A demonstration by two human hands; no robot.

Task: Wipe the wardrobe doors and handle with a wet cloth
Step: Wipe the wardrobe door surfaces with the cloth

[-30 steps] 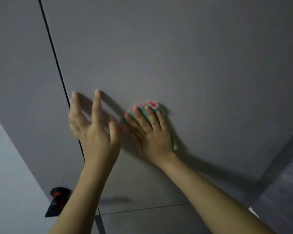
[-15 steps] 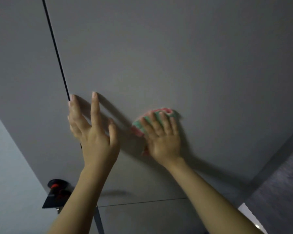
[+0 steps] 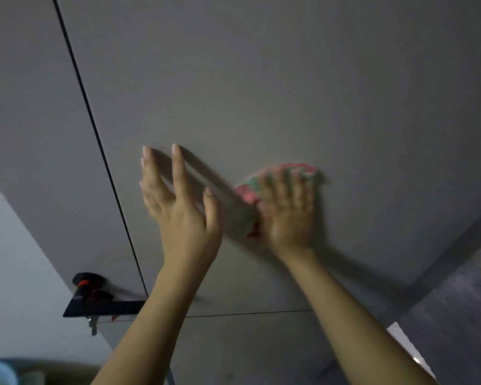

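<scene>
Your right hand (image 3: 288,211) presses the pink-green cloth (image 3: 278,176) flat-fingered on the grey wardrobe door (image 3: 289,87), left hand (image 3: 182,209) spread and empty just beside the door seam (image 3: 100,143); keep strokes overlapping, even pressure, toward that seam.

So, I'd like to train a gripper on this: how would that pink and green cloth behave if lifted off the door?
The cloth looks bunched and folded under the right hand, so it is probably floppy and would droop. It seems thin, so likely light, though wetness would add weight. Pressed flat on the smooth wardrobe door, it would probably slide easily.
</scene>
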